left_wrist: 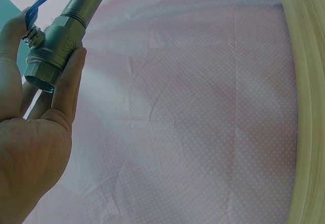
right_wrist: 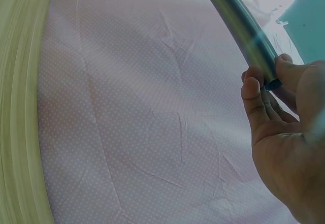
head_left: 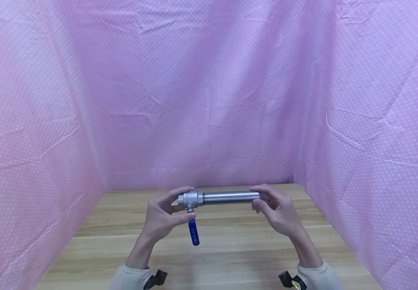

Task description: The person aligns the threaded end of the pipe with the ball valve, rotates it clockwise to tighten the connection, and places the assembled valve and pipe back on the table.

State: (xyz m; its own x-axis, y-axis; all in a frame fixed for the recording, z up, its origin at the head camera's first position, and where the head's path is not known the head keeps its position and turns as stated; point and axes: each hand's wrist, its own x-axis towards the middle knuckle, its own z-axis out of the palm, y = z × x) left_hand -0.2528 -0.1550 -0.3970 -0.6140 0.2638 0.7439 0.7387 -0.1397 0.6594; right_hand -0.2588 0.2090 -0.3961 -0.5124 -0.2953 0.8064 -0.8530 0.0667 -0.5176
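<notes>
A silver ball valve [head_left: 192, 199] with a blue lever handle [head_left: 193, 231] is joined to a straight steel pipe [head_left: 230, 197], the two held level above the table. My left hand [head_left: 161, 215] grips the valve, fingers behind it and the thumb against the base of the lever. At the pipe's free end, my right hand [head_left: 277, 211] pinches it between thumb and fingers. In the left wrist view the valve body [left_wrist: 57, 43] shows its open hexagonal end, with pipe threads beside the other hex. The right wrist view shows the pipe's plain end [right_wrist: 271, 82] at my fingertips.
Beneath the hands lies a wooden tabletop [head_left: 227, 249]. Pink cloth with white dots [head_left: 201, 100] hangs at the back and along both sides. Black straps [head_left: 156, 278] sit at both wrists beside the light sleeves.
</notes>
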